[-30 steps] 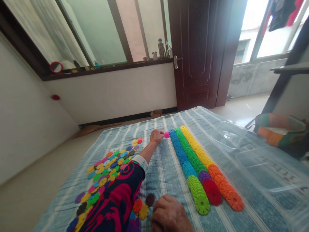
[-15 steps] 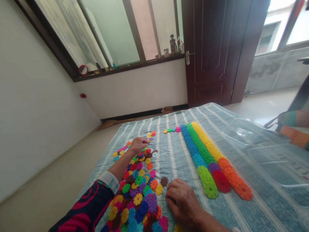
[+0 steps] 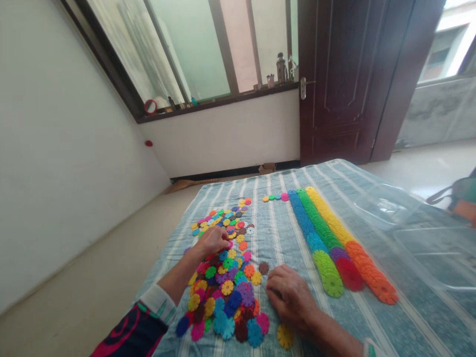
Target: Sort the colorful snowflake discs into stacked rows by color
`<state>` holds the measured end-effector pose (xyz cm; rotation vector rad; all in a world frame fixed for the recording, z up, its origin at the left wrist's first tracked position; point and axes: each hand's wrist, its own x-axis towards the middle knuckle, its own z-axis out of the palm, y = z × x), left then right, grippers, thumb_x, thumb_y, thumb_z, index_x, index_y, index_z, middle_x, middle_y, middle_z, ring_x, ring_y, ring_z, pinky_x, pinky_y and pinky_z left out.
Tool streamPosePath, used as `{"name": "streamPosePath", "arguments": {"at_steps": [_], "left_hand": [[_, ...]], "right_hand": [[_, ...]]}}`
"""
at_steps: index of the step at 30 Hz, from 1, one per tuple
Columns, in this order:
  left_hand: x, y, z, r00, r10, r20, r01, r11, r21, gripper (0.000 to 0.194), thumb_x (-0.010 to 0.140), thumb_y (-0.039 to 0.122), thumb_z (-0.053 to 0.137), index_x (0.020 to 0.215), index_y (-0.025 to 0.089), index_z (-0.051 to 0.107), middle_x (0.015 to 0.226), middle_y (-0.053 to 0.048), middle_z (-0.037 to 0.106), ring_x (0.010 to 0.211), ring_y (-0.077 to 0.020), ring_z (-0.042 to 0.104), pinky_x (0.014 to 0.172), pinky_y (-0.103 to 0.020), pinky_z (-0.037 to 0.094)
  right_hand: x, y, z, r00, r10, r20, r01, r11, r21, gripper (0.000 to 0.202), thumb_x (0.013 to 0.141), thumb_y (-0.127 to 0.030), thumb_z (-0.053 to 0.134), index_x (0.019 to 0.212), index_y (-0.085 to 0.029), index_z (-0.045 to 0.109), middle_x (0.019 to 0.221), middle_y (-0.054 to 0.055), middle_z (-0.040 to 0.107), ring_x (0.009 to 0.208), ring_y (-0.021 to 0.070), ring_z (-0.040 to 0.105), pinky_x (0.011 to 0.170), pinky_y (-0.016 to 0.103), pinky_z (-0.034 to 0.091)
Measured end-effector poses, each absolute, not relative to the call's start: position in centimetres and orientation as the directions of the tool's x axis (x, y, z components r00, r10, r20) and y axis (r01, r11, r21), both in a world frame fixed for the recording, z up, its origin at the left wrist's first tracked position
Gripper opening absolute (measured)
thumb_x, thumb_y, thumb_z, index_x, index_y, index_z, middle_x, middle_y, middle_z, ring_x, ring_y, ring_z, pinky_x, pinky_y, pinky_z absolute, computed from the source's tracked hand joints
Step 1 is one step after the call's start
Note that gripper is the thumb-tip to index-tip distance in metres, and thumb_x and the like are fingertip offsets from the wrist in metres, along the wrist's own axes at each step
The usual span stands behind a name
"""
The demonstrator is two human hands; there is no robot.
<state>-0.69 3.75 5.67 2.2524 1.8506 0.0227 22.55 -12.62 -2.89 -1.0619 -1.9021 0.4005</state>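
Note:
A loose pile of multicoloured notched plastic discs is spread over the striped cloth. Over its upper part is my left hand, fingers pinched together. A pink disc shows right by those fingertips; whether they grip it is unclear. My right hand rests on the cloth to the right of the pile with its fingers curled, and anything inside is hidden. Close to it lie a brown disc and a yellow disc. Farther right run overlapping rows of discs sorted by colour, among them a green row.
A short line of small discs joins the rows' far end. Clear plastic containers stand on the right of the striped cloth. Beyond are a dark red door and a window sill with a flask.
My left hand has come back toward me over the pile, uncovering discs at its far end. My right hand stays curled in place. The view has shifted slightly left.

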Motion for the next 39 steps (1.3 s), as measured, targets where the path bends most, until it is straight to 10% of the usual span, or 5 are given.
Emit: {"name": "streamPosePath", "arguments": {"at_steps": [13,24,39], "left_hand": [[-1.2,3.4,5.1,0.205,0.97,-0.132,0.924,-0.147,0.352,0.009,0.054,0.025,0.066,0.057,0.018,0.062,0.053,0.004,0.059,0.058,-0.0136,0.055,0.052,-0.022,0.037],[5.7,7.5,5.6,0.238,0.966,-0.1,0.642,-0.079,0.762,0.009,0.059,0.02,0.067,0.058,0.016,0.059,0.05,0.003,0.057,0.051,-0.0125,0.054,0.051,-0.024,0.042],[19.6,16.8,1.2,0.158,0.973,0.166,0.6,-0.229,0.767,0.008,0.061,0.012,0.066,0.067,0.011,0.072,0.058,-0.003,0.064,0.06,-0.0148,0.059,0.054,-0.025,0.045]], "right_hand": [[22.5,-12.7,-2.8,-0.233,0.799,0.554,0.522,0.583,-0.622,0.02,0.082,-0.007,0.055,0.066,-0.018,0.058,0.076,0.002,0.063,0.078,0.0166,0.055,0.072,0.028,0.04],[21.9,-12.2,-3.4,-0.198,0.77,0.607,0.557,0.598,-0.576,0.018,0.076,-0.007,0.058,0.063,-0.018,0.053,0.074,0.0,0.063,0.076,0.0155,0.056,0.069,0.028,0.038],[21.2,-10.5,-6.8,-0.207,0.691,0.692,0.564,0.663,-0.493,0.014,0.068,-0.012,0.063,0.066,-0.021,0.052,0.073,-0.002,0.062,0.072,0.0152,0.055,0.064,0.029,0.037]]}}
